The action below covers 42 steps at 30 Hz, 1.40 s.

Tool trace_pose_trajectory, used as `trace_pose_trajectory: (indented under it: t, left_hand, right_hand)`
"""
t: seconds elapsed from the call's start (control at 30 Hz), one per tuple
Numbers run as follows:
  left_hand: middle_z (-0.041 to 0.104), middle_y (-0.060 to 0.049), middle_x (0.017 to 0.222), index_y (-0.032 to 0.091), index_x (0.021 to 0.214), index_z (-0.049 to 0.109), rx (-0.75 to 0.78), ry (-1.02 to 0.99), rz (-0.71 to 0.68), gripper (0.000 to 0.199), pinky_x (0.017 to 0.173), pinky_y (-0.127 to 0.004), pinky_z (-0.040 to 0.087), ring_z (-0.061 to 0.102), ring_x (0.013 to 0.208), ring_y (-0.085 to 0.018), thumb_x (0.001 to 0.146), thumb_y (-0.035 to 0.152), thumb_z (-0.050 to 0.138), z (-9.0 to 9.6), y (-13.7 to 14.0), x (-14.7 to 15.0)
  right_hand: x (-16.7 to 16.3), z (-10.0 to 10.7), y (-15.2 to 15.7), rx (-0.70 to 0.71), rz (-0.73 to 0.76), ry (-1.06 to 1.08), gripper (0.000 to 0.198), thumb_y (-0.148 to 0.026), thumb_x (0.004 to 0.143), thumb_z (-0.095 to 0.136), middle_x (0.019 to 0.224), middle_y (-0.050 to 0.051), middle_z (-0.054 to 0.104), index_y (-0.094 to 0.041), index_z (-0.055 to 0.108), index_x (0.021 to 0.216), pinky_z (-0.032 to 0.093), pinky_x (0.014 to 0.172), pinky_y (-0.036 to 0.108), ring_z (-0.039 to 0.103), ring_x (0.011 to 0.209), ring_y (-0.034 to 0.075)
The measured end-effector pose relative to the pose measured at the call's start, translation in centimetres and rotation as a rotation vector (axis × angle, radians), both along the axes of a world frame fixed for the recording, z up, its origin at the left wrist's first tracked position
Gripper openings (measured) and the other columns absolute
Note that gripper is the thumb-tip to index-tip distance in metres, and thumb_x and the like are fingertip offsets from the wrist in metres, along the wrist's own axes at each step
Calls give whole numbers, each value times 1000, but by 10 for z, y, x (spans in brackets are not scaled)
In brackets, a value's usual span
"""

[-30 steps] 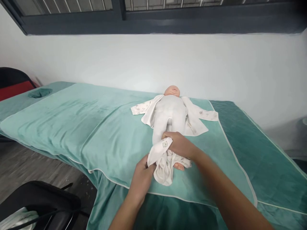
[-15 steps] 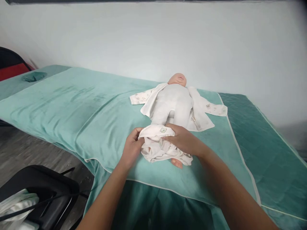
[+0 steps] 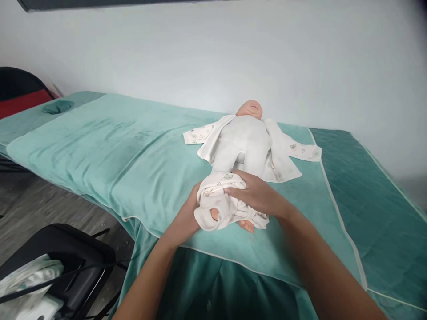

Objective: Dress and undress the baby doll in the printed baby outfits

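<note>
A baby doll lies on its back on the green-covered bed, its head away from me. Its white printed top is spread open with the sleeves out to both sides. White printed baby pants are bunched around the doll's lower legs. My left hand is closed at the left side of the pants, its fingers partly hidden behind the cloth. My right hand grips the pants from the right, thumb on top. One foot pokes out at the right, and a bit of the other shows inside the left leg opening.
The bed runs along a white wall, with a darker green cover at its right end. A black chair with white items on it stands at the lower left. A red and black chair is farther back.
My left hand has moved from the waistband down to the left pant leg. The leg opening now faces me, with part of a foot showing in it. The view has shifted slightly.
</note>
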<state>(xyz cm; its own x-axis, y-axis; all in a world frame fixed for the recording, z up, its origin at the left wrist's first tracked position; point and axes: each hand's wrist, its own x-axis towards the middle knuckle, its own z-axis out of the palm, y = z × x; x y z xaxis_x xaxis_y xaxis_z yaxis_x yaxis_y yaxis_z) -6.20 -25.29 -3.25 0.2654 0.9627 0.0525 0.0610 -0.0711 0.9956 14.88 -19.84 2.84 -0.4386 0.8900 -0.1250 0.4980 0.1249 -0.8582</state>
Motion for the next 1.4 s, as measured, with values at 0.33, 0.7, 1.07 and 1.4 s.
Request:
trace_pose_trajectory:
  t: [0.33,0.7,1.07,1.4]
  left_hand:
    - [68,-8,121,24,117,65,108,59,197,42,96,-40,49,63,107,-29,75,20,67,-5,24,7]
    - [49,6,60,16,66,56,39,143,300,7,54,-22,30,41,60,-10,59,18,58,4,88,6]
    - [53,3,68,19,76,56,115,273,158,9,59,-24,34,43,65,-13,78,27,54,1,54,-2]
    - [66,-3,86,20,86,70,-80,-161,201,13,70,-27,45,59,81,-18,76,28,68,2,55,-16]
  right_hand:
    - [-5,6,3,-37,107,-97,22,-30,76,66,98,2,72,-22,68,96,49,74,35,64,88,24]
    - [-14,1,5,-119,-186,-30,8,-22,74,56,74,-1,64,-22,59,82,44,49,26,54,54,13]
    - [17,15,19,-21,-54,95,28,-44,79,69,79,-2,58,-20,58,88,45,57,25,56,67,13]
    - [41,-6,72,-127,-133,560,35,-52,82,67,76,-3,62,-18,57,84,34,49,20,47,54,6]
